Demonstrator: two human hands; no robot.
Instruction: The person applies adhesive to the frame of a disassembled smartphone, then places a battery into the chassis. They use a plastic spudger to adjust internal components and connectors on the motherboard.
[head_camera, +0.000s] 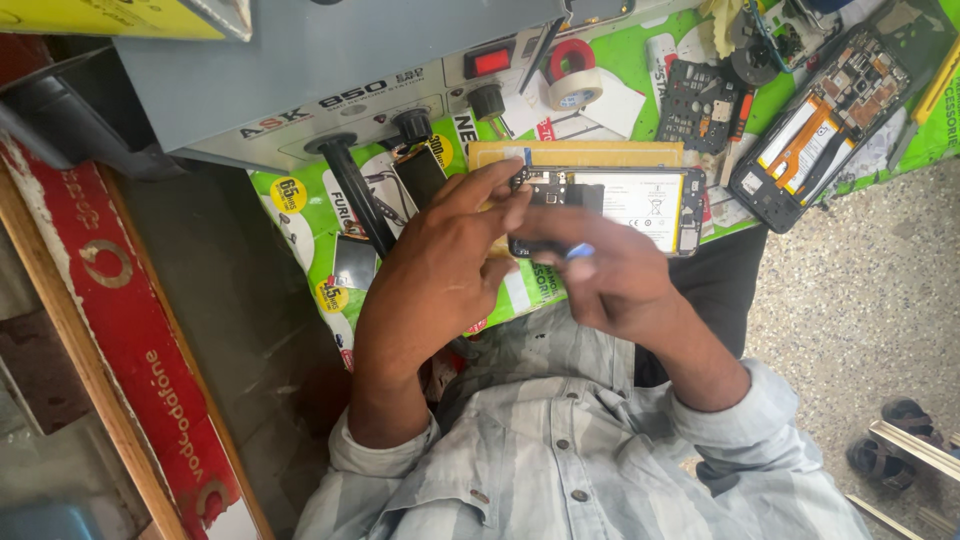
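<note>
Looking down at a cluttered green bench mat, there's a big grey station box up top, then another gutted phone off to the side. Main thing is the opened phone lying flat mid-mat, battery showing. Left hand has its fingertips resting on the phone's top edge, loosely curled. Right hand is pinched shut on a small blue-tipped tool right against the phone's lower edge.
</note>
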